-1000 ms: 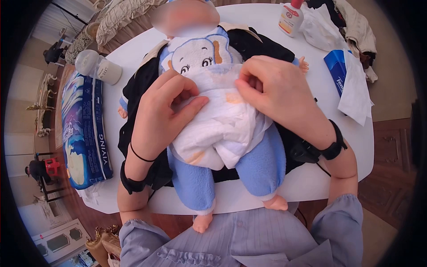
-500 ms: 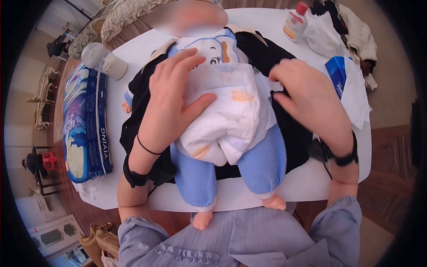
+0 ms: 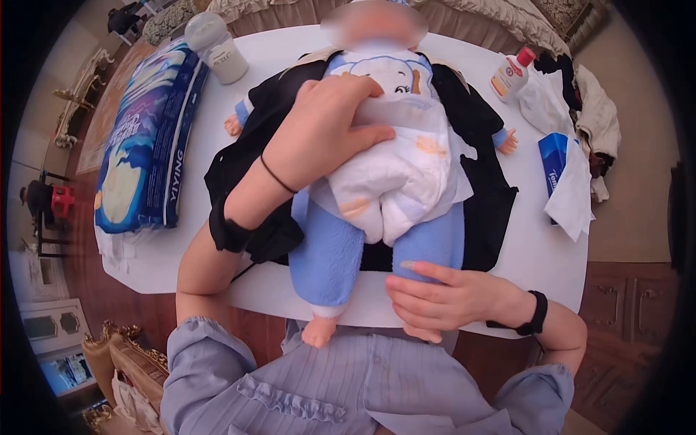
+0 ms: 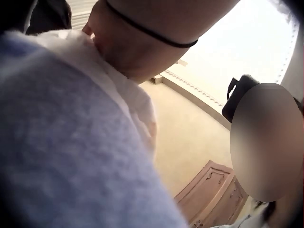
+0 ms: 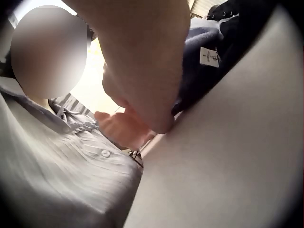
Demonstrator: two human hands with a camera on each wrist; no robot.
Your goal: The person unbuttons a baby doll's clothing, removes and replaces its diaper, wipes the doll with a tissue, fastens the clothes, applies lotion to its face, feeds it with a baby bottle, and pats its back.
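A baby doll in blue fleece trousers [image 3: 328, 250] and a top with an animal face [image 3: 391, 72] lies on its back. A white diaper [image 3: 406, 174] with orange patches is on it, over the trousers. My left hand [image 3: 322, 130] rests at the diaper's left upper edge, thumb stretched across the front panel. In the left wrist view the blue cloth [image 4: 76, 133] and white diaper edge [image 4: 137, 109] fill the near side. Low on the doll's other leg, my right hand [image 3: 457, 293] lies with fingers extended, partly covering the foot [image 3: 423, 334].
Black clothing [image 3: 489, 217] lies under the doll on the white table [image 3: 536, 254]. A blue YIYING pack [image 3: 148, 145] and a bottle [image 3: 226, 61] stand left. At right are a red-capped bottle [image 3: 511, 76], a blue tissue pack [image 3: 553, 163] and white cloth [image 3: 544, 101].
My right hand has left the diaper's right side and come down to the doll's lower leg. My left hand, lifted off half a second ago, is back against the diaper's edge.
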